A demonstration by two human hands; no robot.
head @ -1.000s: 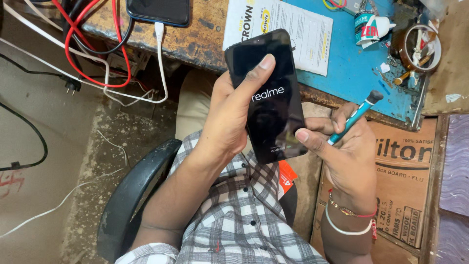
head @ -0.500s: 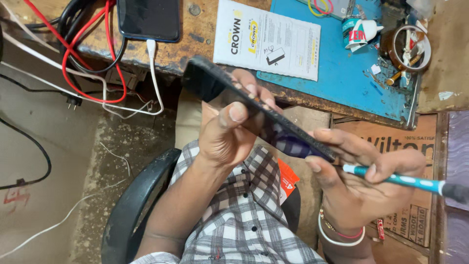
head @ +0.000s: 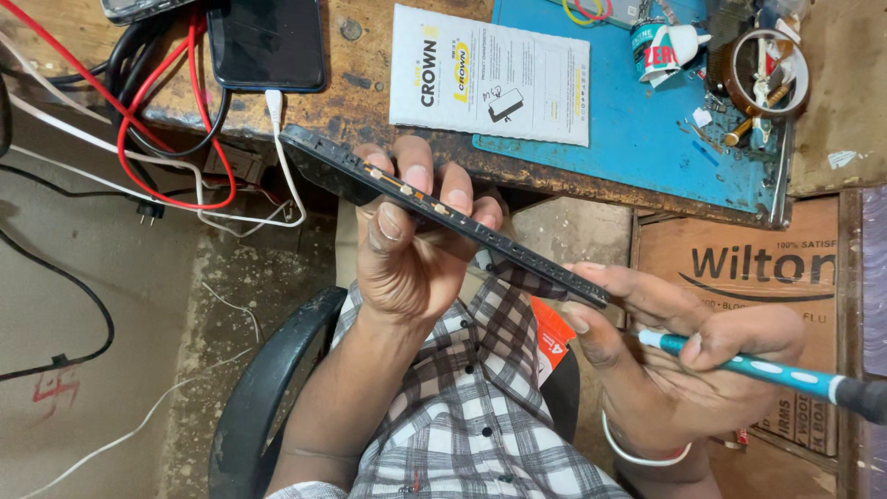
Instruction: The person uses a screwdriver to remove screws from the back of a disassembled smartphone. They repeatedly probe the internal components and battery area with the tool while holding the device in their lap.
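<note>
Gripping a slim black smartphone (head: 443,217) edge-on, the left hand (head: 407,259) curled its fingers over the upper side of the handset while the thumb pressed against the near edge, so the phone sat pinched between thumb and fingertips. The phone lay tilted, its far end up near the edge of the worn wooden workbench (head: 360,102) and its near end sloping down toward the right hand (head: 684,370). That hand supported the lower end of the phone with its outstretched fingers beneath it and its thumb just below the corner, and it also clasped a teal-handled screwdriver with a black tip end (head: 767,370) across the palm, the tool pointing off to the right edge of the view. A white bangle (head: 637,453) circled the right wrist.

The phone was held above the person's lap, over a grey-and-white checked shirt (head: 462,407), with the black curved armrest of a chair (head: 268,388) to the left. On the bench lay a second dark phone (head: 268,42) with a white charging cable (head: 277,139) plugged in, a tangle of red and black wires (head: 157,102), a white printed leaflet (head: 490,74), and a blue work mat (head: 647,120) carrying a roll of brown tape (head: 767,69). A brown cardboard box (head: 739,277) stood below the bench, behind the right hand.
</note>
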